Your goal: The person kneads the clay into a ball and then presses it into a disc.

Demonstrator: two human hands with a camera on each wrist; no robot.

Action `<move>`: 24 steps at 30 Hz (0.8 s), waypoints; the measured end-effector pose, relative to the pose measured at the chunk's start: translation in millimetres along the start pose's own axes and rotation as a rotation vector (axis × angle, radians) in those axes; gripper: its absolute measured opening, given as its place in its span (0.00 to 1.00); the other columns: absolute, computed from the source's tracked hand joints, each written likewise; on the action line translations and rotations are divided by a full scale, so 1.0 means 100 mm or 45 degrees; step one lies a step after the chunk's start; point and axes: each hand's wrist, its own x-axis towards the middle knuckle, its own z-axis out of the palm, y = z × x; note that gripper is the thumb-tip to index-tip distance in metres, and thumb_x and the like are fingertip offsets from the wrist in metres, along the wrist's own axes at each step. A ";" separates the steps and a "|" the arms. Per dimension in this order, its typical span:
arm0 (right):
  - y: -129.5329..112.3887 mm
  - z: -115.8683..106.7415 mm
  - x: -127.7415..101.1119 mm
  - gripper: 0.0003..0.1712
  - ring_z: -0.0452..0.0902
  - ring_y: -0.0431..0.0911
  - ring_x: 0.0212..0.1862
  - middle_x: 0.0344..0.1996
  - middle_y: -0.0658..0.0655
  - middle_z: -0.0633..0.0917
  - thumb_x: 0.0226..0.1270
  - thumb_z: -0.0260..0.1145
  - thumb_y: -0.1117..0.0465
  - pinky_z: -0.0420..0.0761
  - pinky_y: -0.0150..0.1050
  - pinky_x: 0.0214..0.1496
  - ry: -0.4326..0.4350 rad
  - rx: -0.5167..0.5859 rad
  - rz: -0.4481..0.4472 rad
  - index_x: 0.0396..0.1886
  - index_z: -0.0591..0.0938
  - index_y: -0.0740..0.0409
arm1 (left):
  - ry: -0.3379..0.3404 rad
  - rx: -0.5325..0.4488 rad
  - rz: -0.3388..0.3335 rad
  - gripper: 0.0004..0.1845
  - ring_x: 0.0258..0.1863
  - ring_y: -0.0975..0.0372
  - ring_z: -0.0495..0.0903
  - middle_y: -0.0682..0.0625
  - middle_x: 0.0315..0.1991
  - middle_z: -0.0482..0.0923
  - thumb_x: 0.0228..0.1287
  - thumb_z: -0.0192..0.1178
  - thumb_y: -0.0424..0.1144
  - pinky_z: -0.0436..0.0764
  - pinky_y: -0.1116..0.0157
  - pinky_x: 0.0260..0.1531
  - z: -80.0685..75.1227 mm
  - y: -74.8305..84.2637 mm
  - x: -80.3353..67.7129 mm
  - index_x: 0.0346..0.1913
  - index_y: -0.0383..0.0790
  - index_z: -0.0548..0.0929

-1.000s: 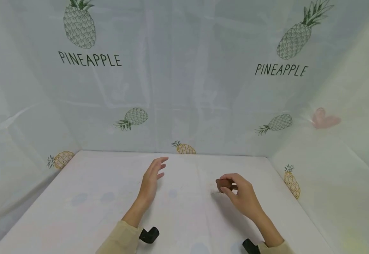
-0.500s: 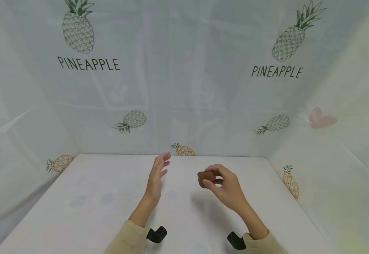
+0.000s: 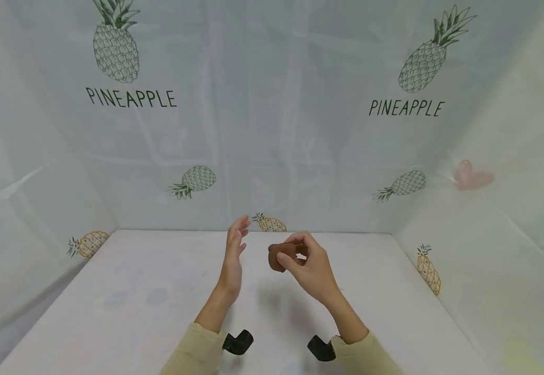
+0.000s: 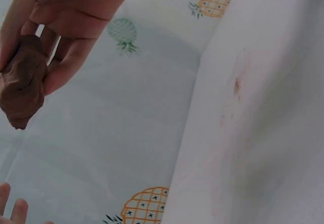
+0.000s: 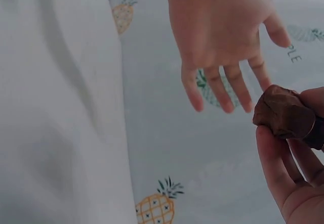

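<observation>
Between the thumb and fingers of my right hand (image 3: 315,272) is a rough lump of brown clay (image 3: 276,259), held up above the table. Seen from the left wrist, the clay (image 4: 23,85) has an uneven, creased surface with a small crack and a ragged lower tip. My left hand (image 3: 232,263) is raised just to the left of it, palm turned inward, holding nothing. In the right wrist view the left hand's fingers (image 5: 216,85) are spread and fairly straight, the nearest fingertip right by the clay.
A white table (image 3: 159,323) lies under both hands, with a brown smear (image 4: 237,86) on its surface. Pale sheeting (image 3: 272,130) printed with pineapples hangs behind and at both sides. Black wrist-worn pieces (image 3: 238,342) stick out from the sleeves.
My right hand has carried the clay leftward and up from the right side of the table. My left hand has shifted slightly right and up, so the two hands are now closer.
</observation>
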 end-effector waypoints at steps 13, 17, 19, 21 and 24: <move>-0.04 0.34 0.12 0.16 0.85 0.51 0.49 0.52 0.60 0.84 0.70 0.75 0.66 0.89 0.36 0.42 -0.049 0.169 0.027 0.51 0.78 0.59 | 0.030 -0.096 0.047 0.34 0.83 0.49 0.45 0.51 0.84 0.40 0.85 0.30 0.56 0.42 0.39 0.80 0.06 0.08 0.04 0.86 0.50 0.47; -0.01 0.39 0.15 0.15 0.84 0.51 0.49 0.51 0.60 0.82 0.71 0.74 0.66 0.88 0.37 0.43 -0.045 0.189 0.036 0.50 0.78 0.60 | 0.025 -0.098 0.068 0.34 0.83 0.49 0.45 0.52 0.85 0.38 0.85 0.29 0.56 0.41 0.38 0.81 0.07 0.08 0.07 0.86 0.52 0.45; 0.02 0.42 0.17 0.15 0.84 0.50 0.49 0.51 0.59 0.81 0.71 0.74 0.65 0.88 0.37 0.44 -0.044 0.206 0.048 0.49 0.77 0.60 | 0.033 -0.099 0.075 0.33 0.82 0.49 0.45 0.54 0.84 0.38 0.85 0.29 0.57 0.41 0.38 0.81 0.07 0.08 0.08 0.86 0.52 0.45; 0.04 0.46 0.19 0.15 0.84 0.50 0.50 0.51 0.59 0.81 0.72 0.74 0.65 0.88 0.37 0.44 -0.045 0.220 0.058 0.49 0.77 0.60 | 0.042 -0.104 0.081 0.34 0.82 0.49 0.45 0.55 0.84 0.39 0.85 0.29 0.57 0.41 0.39 0.81 0.08 0.08 0.09 0.86 0.52 0.45; 0.05 0.48 0.20 0.15 0.84 0.51 0.51 0.51 0.59 0.81 0.72 0.74 0.64 0.87 0.38 0.45 -0.043 0.236 0.074 0.50 0.77 0.60 | 0.052 -0.110 0.086 0.33 0.82 0.48 0.45 0.56 0.84 0.39 0.85 0.29 0.57 0.42 0.40 0.81 0.10 0.08 0.09 0.86 0.52 0.46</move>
